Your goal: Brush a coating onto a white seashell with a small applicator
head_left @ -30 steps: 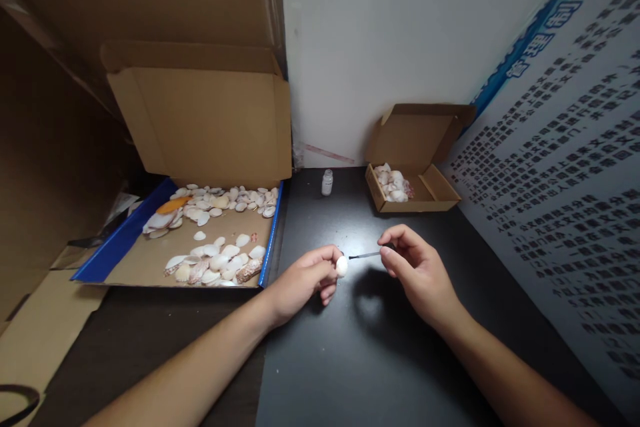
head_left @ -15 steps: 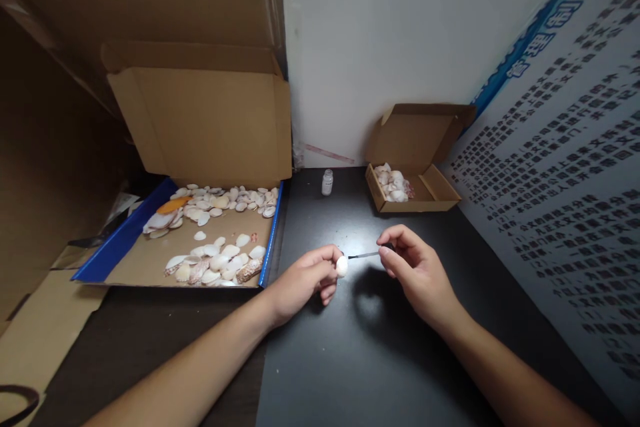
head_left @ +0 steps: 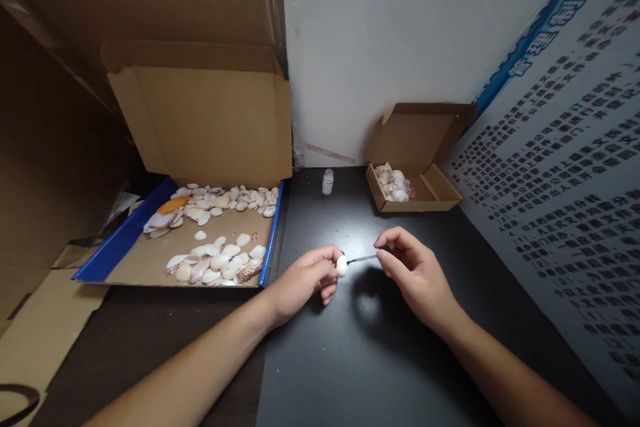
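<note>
My left hand (head_left: 316,275) is closed, pinching a small white ribbed seashell (head_left: 342,267) between its fingertips above the dark table. In my right hand (head_left: 411,268) is a thin brush (head_left: 362,258), gripped between thumb and fingers. The brush's dark tip reaches left to the shell's upper right edge and appears to touch it. Its handle end is hidden by my fingers. Beyond my hands a small clear glass bottle (head_left: 327,183) stands upright with no cap on it, whitish inside or labelled.
On the left lies an open cardboard box with blue sides (head_left: 275,230), holding many loose shells (head_left: 215,263). A smaller open cardboard box (head_left: 417,205) with white shells (head_left: 395,184) stands at the back right. A white wall and a printed panel (head_left: 565,167) border the table.
The brush tip has shifted slightly left and down against the shell, and my right hand has moved a little left. The shell has turned slightly, showing its ribs.
</note>
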{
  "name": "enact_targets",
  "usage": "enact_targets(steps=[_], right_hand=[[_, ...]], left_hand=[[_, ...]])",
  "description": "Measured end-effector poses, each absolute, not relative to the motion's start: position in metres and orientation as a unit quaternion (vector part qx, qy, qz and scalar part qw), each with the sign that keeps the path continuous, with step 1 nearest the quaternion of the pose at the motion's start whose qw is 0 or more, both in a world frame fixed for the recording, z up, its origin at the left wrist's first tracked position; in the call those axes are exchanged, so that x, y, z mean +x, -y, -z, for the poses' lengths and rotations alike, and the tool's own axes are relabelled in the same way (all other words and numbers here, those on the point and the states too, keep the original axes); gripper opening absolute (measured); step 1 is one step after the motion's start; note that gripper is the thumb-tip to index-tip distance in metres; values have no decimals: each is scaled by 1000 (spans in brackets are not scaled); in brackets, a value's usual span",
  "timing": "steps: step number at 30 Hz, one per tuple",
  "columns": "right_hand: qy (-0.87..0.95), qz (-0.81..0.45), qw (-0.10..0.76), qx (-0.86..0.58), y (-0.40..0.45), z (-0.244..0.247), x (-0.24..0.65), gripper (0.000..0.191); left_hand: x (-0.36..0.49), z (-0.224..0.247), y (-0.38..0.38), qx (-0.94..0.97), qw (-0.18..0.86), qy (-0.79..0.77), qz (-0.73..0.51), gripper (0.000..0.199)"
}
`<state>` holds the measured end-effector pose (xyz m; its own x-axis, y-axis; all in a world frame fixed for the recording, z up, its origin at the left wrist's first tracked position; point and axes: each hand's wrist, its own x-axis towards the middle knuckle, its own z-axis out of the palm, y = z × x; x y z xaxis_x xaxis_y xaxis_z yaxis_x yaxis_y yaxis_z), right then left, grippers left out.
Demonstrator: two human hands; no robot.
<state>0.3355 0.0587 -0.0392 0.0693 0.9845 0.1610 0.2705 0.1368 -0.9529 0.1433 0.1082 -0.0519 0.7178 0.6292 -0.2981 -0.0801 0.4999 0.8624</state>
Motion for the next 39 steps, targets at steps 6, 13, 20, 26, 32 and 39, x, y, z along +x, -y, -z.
enact_targets(steps=[6,13,20,26,32,39], right_hand=[[575,-357,506,-535,-59,41,335,9],[566,-405,514,-501,-57,41,336,8],[589,-343,485,-548,-59,40,333,9],[601,-300,476,-568,-58,39,335,10],[603,-318,488,-546,-56,40,335,9],[572,-334,519,-540,-58,46,336,9]], left_hand=[[143,52,-108,452,809,-307,-219,11],[144,51,-108,449,810,-308,-219,15],[143,52,-107,459,804,-308,-218,11],[142,54,-107,466,802,-302,-221,9],[147,54,-105,453,803,-305,-237,10],[154,57,-106,470,796,-302,-233,9]])
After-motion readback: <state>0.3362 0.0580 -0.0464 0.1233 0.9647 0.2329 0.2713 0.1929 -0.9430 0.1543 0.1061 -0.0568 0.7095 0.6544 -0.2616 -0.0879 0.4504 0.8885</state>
